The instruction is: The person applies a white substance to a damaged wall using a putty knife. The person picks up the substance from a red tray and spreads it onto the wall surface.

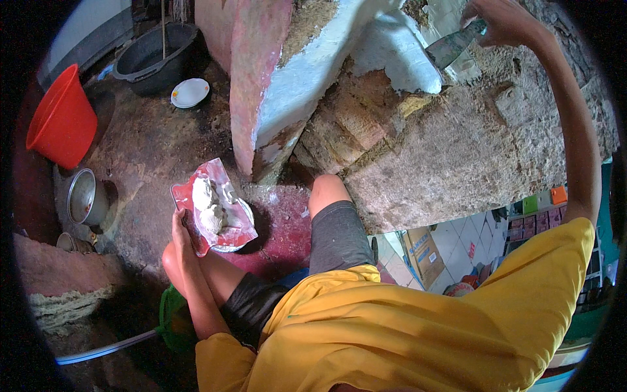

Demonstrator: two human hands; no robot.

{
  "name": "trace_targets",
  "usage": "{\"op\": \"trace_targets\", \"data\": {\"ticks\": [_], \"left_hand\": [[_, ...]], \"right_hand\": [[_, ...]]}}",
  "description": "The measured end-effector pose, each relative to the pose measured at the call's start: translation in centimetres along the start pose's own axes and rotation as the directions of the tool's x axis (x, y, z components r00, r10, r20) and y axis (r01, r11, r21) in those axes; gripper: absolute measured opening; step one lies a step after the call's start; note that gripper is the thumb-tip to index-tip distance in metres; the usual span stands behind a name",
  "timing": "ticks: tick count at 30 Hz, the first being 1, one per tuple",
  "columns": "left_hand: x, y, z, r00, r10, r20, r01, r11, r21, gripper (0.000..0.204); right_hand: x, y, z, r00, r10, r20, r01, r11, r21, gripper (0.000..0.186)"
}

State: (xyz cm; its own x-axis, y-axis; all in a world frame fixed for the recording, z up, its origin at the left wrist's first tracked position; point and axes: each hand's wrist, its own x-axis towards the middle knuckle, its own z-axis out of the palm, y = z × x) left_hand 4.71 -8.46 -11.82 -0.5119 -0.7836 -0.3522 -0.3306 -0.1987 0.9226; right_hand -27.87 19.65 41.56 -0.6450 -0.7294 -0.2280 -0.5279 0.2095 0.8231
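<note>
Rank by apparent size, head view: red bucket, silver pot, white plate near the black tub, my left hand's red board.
Largest: red board and red bucket, roughly alike.
Then: silver pot.
Smallest: white plate.

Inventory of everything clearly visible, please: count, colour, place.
Sheet: 1, red, left of centre
Paste: 1 heap, white, on sheet
Scraper: 1, greyish, upper right
Wall: 1, white and pink, upper middle
Bucket: 1, red, far left
Basin: 1, black, upper left
Plate: 1, white, beside basin
Large pot: 1, silvery, below bucket
Cardboard box: 1, brown, lower right
Tube: 1, pale blue, lower left
Shirt: 1, yellow, lower middle
Left hand: 1, bare, gripping sheet
Right hand: 1, bare, gripping scraper
</note>
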Motion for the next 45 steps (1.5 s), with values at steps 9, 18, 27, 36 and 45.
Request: {"op": "trace_targets", "data": {"ticks": [9,18,27,36,45], "left_hand": [[-0.7,-0.3,0.6,0.962,0.266,0.055,-0.271,0.943,0.192,0.035],[-1.4,1.3,0.6,0.998,0.059,-0.009,-0.058,0.998,0.020,0.034],[-1.0,2.3,1.3,0.980,-0.137,-0.144,0.127,0.989,-0.075,0.059],[-4.0,6.6,1.8,0.958,-0.212,-0.194,0.216,0.976,-0.001,0.060],[-0.9,3.3,1.7,0.961,-0.264,-0.079,0.256,0.961,-0.103,0.036]], "right_hand": [[-1.2,0.0,-0.1,0.997,0.061,0.055,-0.058,0.997,-0.060,0.043],[-2.9,-0.4,-0.7,0.997,0.041,0.068,-0.040,0.999,-0.019,0.039],[-1.4,-0.8,0.0,0.995,0.103,0.001,-0.103,0.994,-0.037,0.039],[-2.4,-0.9,-0.1,0.983,0.138,0.123,-0.140,0.990,0.005,0.042],[-6.4,0.0,3.1,0.969,0.218,-0.117,-0.214,0.976,0.048,0.043]]}}
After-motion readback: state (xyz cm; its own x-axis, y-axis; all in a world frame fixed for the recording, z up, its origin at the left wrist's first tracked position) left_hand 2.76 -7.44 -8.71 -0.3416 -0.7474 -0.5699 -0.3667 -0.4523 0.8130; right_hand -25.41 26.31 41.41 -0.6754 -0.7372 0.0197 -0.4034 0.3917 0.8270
